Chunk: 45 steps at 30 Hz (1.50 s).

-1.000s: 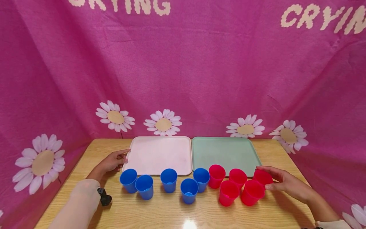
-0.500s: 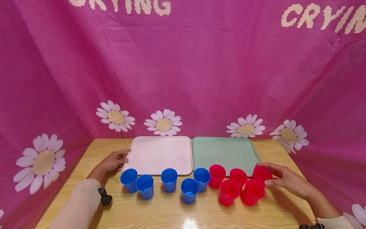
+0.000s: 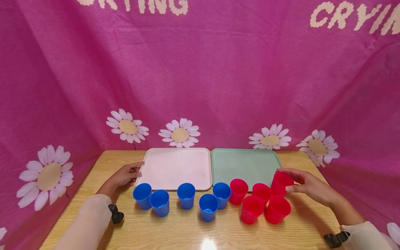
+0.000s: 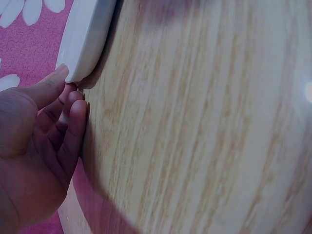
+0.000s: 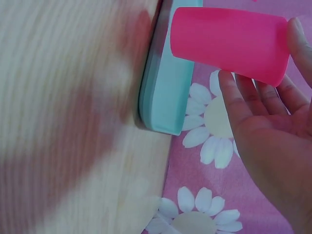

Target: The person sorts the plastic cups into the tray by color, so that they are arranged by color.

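My right hand (image 3: pixel 312 185) holds a red cup (image 3: pixel 280 184) between thumb and fingers, raised over the near right corner of the green tray (image 3: pixel 247 166). In the right wrist view this red cup (image 5: pixel 229 41) overlaps the tray's end. Several other red cups (image 3: pixel 239 191) stand upright just in front of that tray. At the left, my left hand (image 3: pixel 124 175) pinches the edge of the pale pink tray (image 3: pixel 175 168); the left wrist view shows thumb and fingertips at the tray's rim (image 4: pixel 83 53). Several blue cups (image 3: pixel 186 196) stand upright before it, holding nothing visible.
Both trays lie side by side at the back of the wooden table (image 3: pixel 175 232). Behind and beside the table hangs a magenta cloth (image 3: pixel 200 76) printed with daisies. A black wrist device (image 3: pixel 116 214) is on the left sleeve.
My right hand has lifted the red cup up and slightly to the left, away from the cups around it. The left hand stays at the pink tray's edge.
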Available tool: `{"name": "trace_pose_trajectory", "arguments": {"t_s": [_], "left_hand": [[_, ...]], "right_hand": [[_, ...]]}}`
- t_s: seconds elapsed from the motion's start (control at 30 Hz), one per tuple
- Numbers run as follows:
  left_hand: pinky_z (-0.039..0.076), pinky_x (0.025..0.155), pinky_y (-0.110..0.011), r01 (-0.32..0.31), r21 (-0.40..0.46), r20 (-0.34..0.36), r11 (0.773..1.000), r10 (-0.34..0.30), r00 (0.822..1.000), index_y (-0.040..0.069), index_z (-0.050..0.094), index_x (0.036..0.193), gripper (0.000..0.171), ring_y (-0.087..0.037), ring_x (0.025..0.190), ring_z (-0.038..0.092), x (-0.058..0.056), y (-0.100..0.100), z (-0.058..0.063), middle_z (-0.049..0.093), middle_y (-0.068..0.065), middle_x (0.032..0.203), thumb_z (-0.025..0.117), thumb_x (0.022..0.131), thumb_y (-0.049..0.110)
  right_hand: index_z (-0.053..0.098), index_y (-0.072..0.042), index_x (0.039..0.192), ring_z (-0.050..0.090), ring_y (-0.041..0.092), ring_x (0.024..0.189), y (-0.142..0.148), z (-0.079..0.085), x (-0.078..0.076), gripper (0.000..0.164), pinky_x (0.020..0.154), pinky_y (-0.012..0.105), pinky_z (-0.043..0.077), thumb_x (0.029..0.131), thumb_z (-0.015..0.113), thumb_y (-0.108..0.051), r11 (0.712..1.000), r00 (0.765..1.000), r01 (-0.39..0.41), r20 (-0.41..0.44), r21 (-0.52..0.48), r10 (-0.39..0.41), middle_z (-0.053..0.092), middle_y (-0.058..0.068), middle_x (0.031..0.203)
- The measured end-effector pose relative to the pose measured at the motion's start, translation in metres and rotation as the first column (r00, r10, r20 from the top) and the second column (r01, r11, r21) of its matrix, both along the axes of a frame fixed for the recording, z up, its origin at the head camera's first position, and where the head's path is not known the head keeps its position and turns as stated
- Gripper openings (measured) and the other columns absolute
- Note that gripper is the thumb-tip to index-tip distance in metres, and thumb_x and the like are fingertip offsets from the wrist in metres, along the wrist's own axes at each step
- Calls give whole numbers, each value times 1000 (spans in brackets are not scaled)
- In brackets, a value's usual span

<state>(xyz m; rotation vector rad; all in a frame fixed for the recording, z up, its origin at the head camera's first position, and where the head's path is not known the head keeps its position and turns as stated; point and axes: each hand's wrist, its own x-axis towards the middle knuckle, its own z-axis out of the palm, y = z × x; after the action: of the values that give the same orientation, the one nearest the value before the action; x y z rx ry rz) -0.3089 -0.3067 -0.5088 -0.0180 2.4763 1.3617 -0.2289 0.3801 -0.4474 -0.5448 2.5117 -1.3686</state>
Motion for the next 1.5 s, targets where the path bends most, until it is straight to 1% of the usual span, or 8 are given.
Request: {"name": "trace_pose_trajectory", "arguments": {"t_s": [0.27, 0.4, 0.6, 0.87, 1.0, 1.23, 1.4, 1.5], "left_hand": [[49, 67, -27, 13, -4, -2, 1000, -13, 1000, 15, 32, 163, 64, -22, 82, 52, -1, 0, -1, 52, -14, 109, 59, 105, 11], [48, 67, -29, 22, -10, -9, 1000, -22, 1000, 13, 33, 162, 62, -22, 81, 51, -1, -1, 0, 51, -15, 109, 58, 105, 10], [49, 67, -28, 12, -16, 0, 1000, -12, 1000, 14, 33, 162, 63, -22, 81, 52, -1, 0, 2, 51, -15, 109, 59, 105, 9], [48, 67, -28, 30, -16, -18, 999, -30, 999, 11, 32, 162, 62, -22, 80, 51, 0, 0, 0, 51, -15, 109, 58, 105, 9], [48, 66, -27, 31, -11, -15, 999, -31, 999, 12, 32, 162, 63, -22, 79, 51, -1, -1, 0, 52, -14, 107, 58, 105, 9], [49, 65, -28, 48, -12, -17, 999, -48, 999, 10, 32, 162, 63, -22, 78, 51, -3, -1, 0, 51, -14, 105, 58, 105, 9], [49, 63, -29, 54, -5, -27, 999, -54, 998, 8, 33, 161, 61, -21, 76, 50, -4, -2, 0, 52, -14, 103, 57, 105, 8], [49, 63, -29, 48, -6, -26, 999, -48, 999, 10, 33, 161, 61, -22, 76, 50, -4, -2, 0, 52, -13, 101, 58, 105, 8]], "right_hand": [[47, -3, 152, 58, -1, 121, -11, 9, -15, 58, 95, 21, 51, 99, 67, -10, 998, 998, -54, -41, -38, 53, 56, 21, 145], [49, -9, 152, 54, -2, 124, -18, 14, -21, 58, 97, 20, 49, 98, 70, -15, 999, 998, -33, -46, -14, 32, 53, 19, 149], [48, -11, 154, 51, 11, 130, -28, 19, -30, 62, 97, 22, 49, 97, 72, -20, 1000, 1000, 0, -18, 10, 0, 51, 17, 151], [43, -4, 156, 63, 14, 115, -43, 26, -43, 68, 92, 29, 56, 96, 73, -18, 999, 999, -26, 22, -22, 27, 60, 20, 139], [41, -1, 155, 64, 18, 114, -52, 30, -49, 68, 92, 30, 56, 96, 72, -16, 997, 998, -42, 53, -65, 45, 60, 23, 136], [39, -1, 157, 57, 28, 125, -70, 32, -59, 71, 98, 40, 56, 96, 73, -13, 993, 992, -58, 102, -107, 69, 52, 24, 146], [42, -3, 156, 51, 39, 133, -83, 35, -64, 70, 96, 31, 55, 96, 74, -17, 994, 994, -75, 72, -78, 81, 52, 22, 149], [44, -7, 156, 46, 43, 138, -90, 38, -68, 69, 97, 31, 55, 96, 74, -20, 995, 995, -87, 46, -48, 89, 49, 20, 153]]}}
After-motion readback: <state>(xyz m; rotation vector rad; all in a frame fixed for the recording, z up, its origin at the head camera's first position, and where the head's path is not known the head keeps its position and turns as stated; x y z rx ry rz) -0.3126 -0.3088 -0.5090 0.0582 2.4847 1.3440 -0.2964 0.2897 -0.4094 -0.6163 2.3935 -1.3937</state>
